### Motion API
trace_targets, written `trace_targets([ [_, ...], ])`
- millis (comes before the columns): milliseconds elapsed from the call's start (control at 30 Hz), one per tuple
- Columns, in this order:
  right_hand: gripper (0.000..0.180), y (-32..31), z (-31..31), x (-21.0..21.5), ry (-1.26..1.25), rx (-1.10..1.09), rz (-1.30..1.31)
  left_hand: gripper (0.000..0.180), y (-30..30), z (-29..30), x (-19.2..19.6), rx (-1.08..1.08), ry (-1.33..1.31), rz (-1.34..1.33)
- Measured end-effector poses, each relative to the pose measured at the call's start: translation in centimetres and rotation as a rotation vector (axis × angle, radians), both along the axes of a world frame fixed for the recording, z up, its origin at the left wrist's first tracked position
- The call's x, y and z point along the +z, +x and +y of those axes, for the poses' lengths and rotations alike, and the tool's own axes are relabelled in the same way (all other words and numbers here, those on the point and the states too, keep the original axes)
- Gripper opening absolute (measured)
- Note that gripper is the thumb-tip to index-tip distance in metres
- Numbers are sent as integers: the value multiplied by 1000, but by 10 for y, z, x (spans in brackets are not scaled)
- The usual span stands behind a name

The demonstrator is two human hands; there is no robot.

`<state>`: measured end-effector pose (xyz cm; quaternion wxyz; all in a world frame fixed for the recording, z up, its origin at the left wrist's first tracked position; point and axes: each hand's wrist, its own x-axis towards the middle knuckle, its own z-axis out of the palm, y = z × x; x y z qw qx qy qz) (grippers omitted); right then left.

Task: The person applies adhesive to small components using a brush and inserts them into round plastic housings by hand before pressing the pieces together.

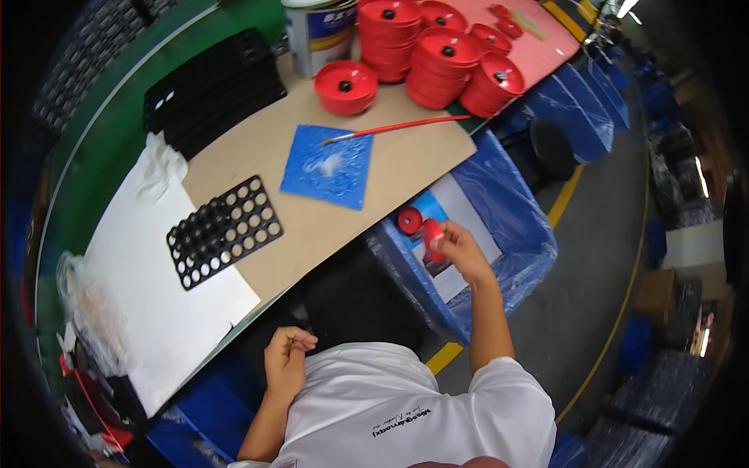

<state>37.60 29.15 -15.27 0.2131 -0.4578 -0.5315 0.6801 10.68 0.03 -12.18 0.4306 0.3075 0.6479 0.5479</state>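
Observation:
My right hand point(459, 248) reaches out over a blue-lined bin point(515, 234) and grips a small red plastic part point(431, 238); a round red cap-like piece point(409, 220) shows just beside it, and I cannot tell whether it is joined to it. My left hand point(286, 361) is curled loosely near my chest, below the table edge, with nothing visible in it. On the brown board point(312, 210) lie a black perforated tray point(225, 230) and a blue square mat point(328, 166) with a red-handled brush point(390, 129) resting on its far corner.
Stacks of red round lids point(437, 51) and a single red lid point(346, 86) stand at the table's far end beside a paint can point(320, 35). Black trays point(211, 90) are piled at far left. White sheet point(156, 296) covers the near left. More blue bins point(577, 109) line the aisle.

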Motion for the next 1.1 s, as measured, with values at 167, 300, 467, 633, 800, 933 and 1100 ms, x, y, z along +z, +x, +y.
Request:
trace_targets([
  [167,33,-37,-60,100,77,644,294,54,-2,15,35,-211,44,-213],
  [300,30,-118,-97,135,382,1106,219,111,7,19,57,-163,261,-621],
  [467,26,-156,-108,162,705,1181,153,95,-12,-4,55,-163,235,-782],
  [633,18,-204,-96,164,974,724,-55,77,-25,-34,56,-105,272,-731],
  [800,17,-252,-78,151,1288,565,-147,85,-40,-42,57,-101,347,-707],
  [933,17,-284,-62,139,1308,503,-274,94,-58,-43,76,-63,344,-749],
  [1100,20,-298,-60,145,1216,544,-366,86,-75,-42,77,30,429,-677],
])
